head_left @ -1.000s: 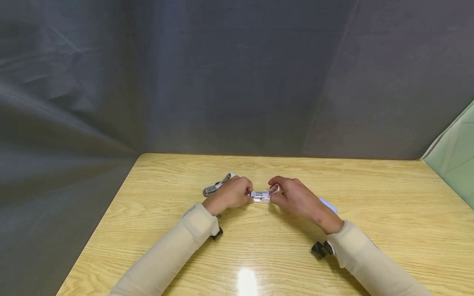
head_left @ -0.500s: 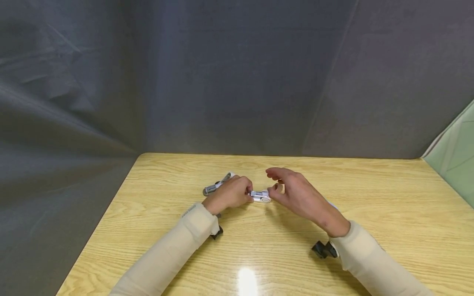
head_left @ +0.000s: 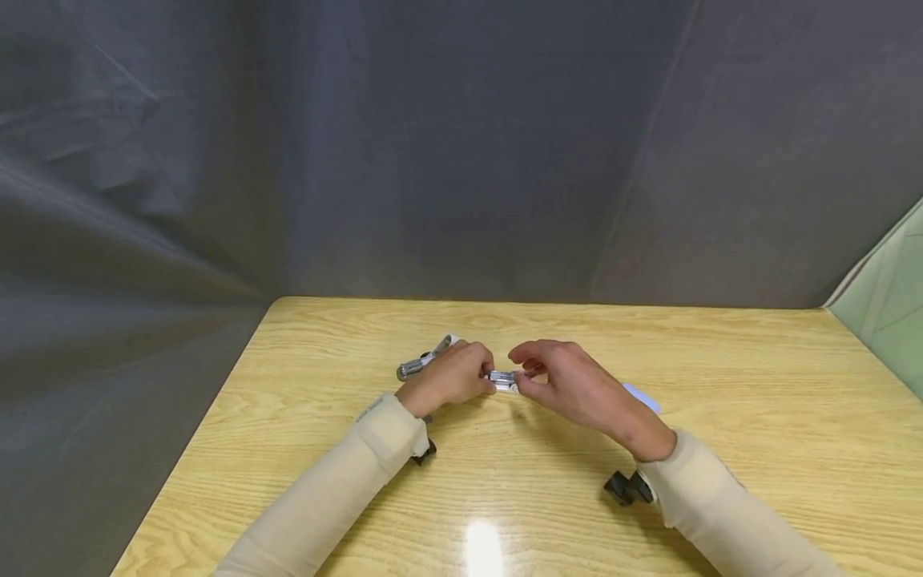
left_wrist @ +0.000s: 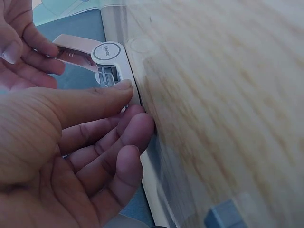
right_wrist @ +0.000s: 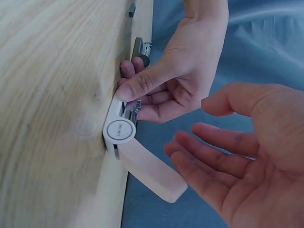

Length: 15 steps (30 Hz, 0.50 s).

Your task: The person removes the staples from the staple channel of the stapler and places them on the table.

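Observation:
A small white stapler (head_left: 503, 381) lies on the table, its lid (right_wrist: 153, 173) swung up from the hinge and its metal magazine showing. My left hand (head_left: 453, 375) pinches the front end between thumb and fingers. At the hinge end is my right hand (head_left: 580, 389); in the right wrist view its fingertips (right_wrist: 179, 164) touch or nearly touch the raised lid, while the thumb stands apart. The head view hides most of the lid behind that hand. Behind my left hand rests a second opened stapler (head_left: 409, 369), partly covered.
Beyond my right wrist lies a light purple object (head_left: 642, 398), mostly hidden; its kind does not show. The wood-grain table (head_left: 757, 385) ends at a dark cloth backdrop (head_left: 461, 160). Black wrist-camera mounts (head_left: 629, 487) hang under both cuffs.
My right hand held the raised lid one second ago, then loosened and lifted its fingers. Now it has come slightly down and left, nearer the stapler. My left hand stays put.

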Each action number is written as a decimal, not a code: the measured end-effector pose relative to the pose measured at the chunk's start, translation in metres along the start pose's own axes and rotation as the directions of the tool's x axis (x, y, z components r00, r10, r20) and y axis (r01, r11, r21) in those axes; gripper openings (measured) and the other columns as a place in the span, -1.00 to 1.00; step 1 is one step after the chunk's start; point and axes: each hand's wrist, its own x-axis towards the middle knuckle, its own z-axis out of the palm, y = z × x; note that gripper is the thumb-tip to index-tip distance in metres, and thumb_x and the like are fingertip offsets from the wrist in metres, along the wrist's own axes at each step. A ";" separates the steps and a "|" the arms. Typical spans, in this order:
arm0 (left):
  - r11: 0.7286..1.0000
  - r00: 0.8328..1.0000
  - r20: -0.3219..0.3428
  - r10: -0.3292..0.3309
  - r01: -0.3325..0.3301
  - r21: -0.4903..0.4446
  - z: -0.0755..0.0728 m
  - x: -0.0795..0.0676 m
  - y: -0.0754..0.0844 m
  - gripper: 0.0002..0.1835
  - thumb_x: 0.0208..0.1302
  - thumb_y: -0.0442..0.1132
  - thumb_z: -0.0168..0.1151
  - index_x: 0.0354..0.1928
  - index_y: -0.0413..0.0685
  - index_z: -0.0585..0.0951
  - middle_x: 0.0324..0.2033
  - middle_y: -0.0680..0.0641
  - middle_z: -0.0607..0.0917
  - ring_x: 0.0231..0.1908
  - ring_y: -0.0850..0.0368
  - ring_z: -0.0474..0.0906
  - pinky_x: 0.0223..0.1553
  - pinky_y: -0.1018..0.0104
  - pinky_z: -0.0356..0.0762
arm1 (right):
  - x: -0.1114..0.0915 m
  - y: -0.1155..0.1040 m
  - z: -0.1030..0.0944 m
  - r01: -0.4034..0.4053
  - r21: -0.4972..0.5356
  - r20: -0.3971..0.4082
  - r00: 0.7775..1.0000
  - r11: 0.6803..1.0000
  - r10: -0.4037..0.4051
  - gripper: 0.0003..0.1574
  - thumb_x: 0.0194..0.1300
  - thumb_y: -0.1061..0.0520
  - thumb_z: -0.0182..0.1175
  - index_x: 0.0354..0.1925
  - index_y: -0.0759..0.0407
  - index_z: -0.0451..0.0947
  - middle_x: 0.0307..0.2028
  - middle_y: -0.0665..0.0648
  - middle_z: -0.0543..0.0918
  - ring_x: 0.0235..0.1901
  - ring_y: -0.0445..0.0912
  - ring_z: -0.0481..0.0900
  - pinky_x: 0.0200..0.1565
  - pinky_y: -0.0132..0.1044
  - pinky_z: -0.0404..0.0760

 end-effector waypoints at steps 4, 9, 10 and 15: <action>1.000 1.000 0.000 -0.001 0.001 0.005 -0.001 0.001 0.000 -0.82 0.32 -0.23 0.47 -0.43 0.03 0.67 -0.58 0.08 0.57 -0.61 0.22 0.32 -0.50 0.35 0.28 | 0.001 0.003 0.000 -0.009 0.013 0.025 1.000 1.000 0.009 -0.71 0.43 0.26 0.23 0.07 0.34 0.65 -0.03 0.24 0.73 -0.14 -0.04 0.73 -0.11 -0.09 0.69; 1.000 1.000 0.001 -0.007 0.007 0.010 -0.001 0.001 0.001 -0.83 0.32 -0.24 0.47 -0.43 0.02 0.67 -0.58 0.08 0.57 -0.59 0.21 0.33 -0.47 0.34 0.29 | 0.003 0.006 0.002 -0.006 -0.003 0.043 0.999 1.000 0.006 -0.72 0.42 0.30 0.21 0.05 0.36 0.66 -0.06 0.21 0.74 -0.19 -0.08 0.73 -0.17 -0.19 0.68; 1.000 1.000 0.001 -0.008 0.008 0.008 -0.001 0.001 0.001 -0.82 0.32 -0.24 0.47 -0.44 0.02 0.67 -0.59 0.08 0.56 -0.59 0.21 0.32 -0.47 0.33 0.28 | 0.004 0.006 0.002 -0.004 -0.012 0.044 0.999 1.000 0.004 -0.72 0.43 0.31 0.19 0.05 0.36 0.66 -0.08 0.21 0.75 -0.21 -0.10 0.73 -0.20 -0.21 0.67; 1.000 1.000 0.000 -0.006 0.006 0.006 0.001 0.000 0.000 -0.79 0.31 -0.23 0.47 -0.46 0.03 0.65 -0.61 0.08 0.52 -0.58 0.20 0.30 -0.44 0.32 0.28 | 0.007 0.010 0.006 -0.002 -0.070 0.047 0.999 0.998 0.006 -0.75 0.44 0.35 0.17 0.01 0.37 0.69 -0.11 0.22 0.76 -0.27 -0.14 0.73 -0.26 -0.26 0.66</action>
